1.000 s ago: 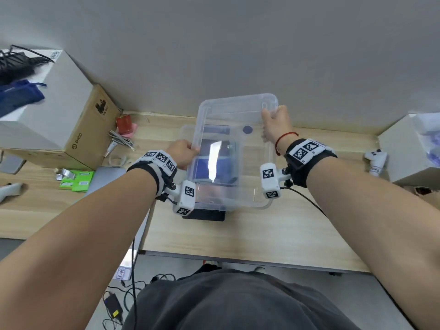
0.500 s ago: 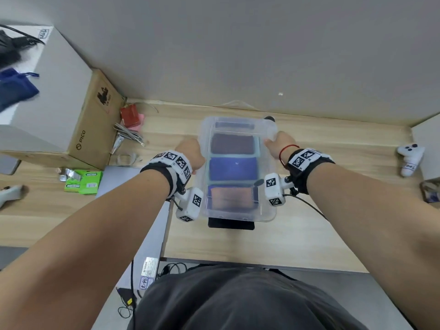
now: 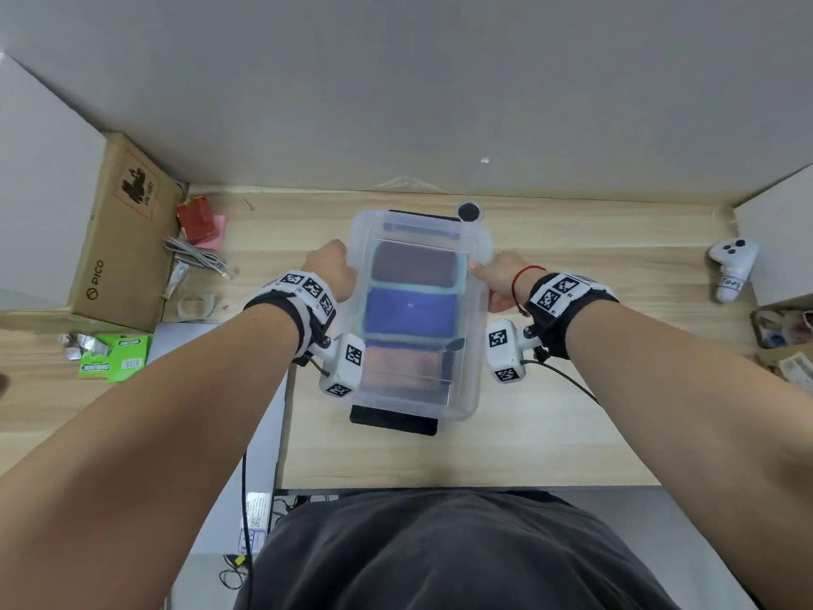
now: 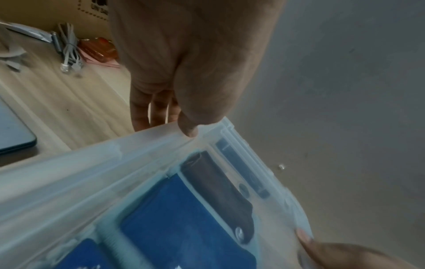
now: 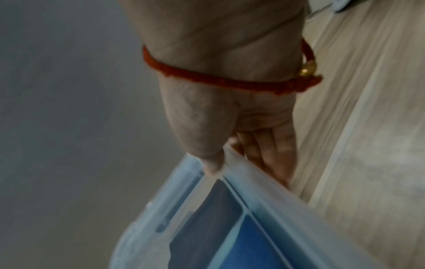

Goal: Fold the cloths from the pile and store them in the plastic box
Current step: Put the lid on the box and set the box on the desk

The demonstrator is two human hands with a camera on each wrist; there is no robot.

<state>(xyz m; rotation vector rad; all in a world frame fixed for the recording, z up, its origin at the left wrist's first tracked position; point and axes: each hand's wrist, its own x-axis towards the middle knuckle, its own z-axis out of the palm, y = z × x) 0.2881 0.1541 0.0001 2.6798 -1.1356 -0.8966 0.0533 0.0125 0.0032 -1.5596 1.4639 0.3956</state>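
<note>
The plastic box (image 3: pixel 415 319) sits on the wooden desk (image 3: pixel 550 433) straight in front of the person, its clear lid (image 4: pixel 142 151) laid over the top. Through the lid three folded cloths show in a row: a dark brown one (image 3: pixel 413 264) at the far end, a blue one (image 3: pixel 409 312) in the middle and an orange-brown one (image 3: pixel 402 363) nearest the body. A flat black thing (image 3: pixel 393 422) pokes out from under the near end of the box (what it is I cannot tell).

The left hand (image 3: pixel 332 270) grips the left edge of the lid, thumb on top and fingers curled below the rim. The right hand (image 3: pixel 501 279) does the same on the right edge, thumb pressed on the rim and fingers tucked under it.

No loose cloth pile shows anywhere on the desk, so the folding and storing look finished; what seems left is seating the lid all round, and I cannot tell whether it has clicked home.

Further out lie a cardboard box (image 3: pixel 127 231) and a green packet (image 3: pixel 114 358) to the left, and a white controller (image 3: pixel 732 266) to the right.
</note>
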